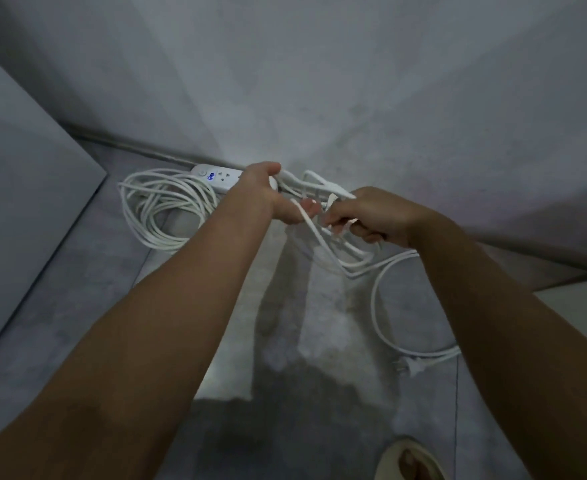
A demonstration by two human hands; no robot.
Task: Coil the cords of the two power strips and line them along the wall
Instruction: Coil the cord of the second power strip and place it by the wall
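Head view shows the left hand (pixel 268 194) and right hand (pixel 368 216) both closed around loops of white cord (pixel 337 251), while a power strip (pixel 216 178) with coiled cord lies on the floor (pixel 77 306) against the wall (pixel 319 81).

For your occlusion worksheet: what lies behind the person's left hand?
Behind the left hand, a white power strip lies on the floor against the wall. Its left end, with a button and socket, shows; its right end is covered by the hand.

White cord (pixel 167 206) and power strip (pixel 217 178) are looking like smooth, slightly glossy plastic. Grey floor (pixel 77 306) is appearing matt, mottled; wall (pixel 319 81) is appearing matt, painted.
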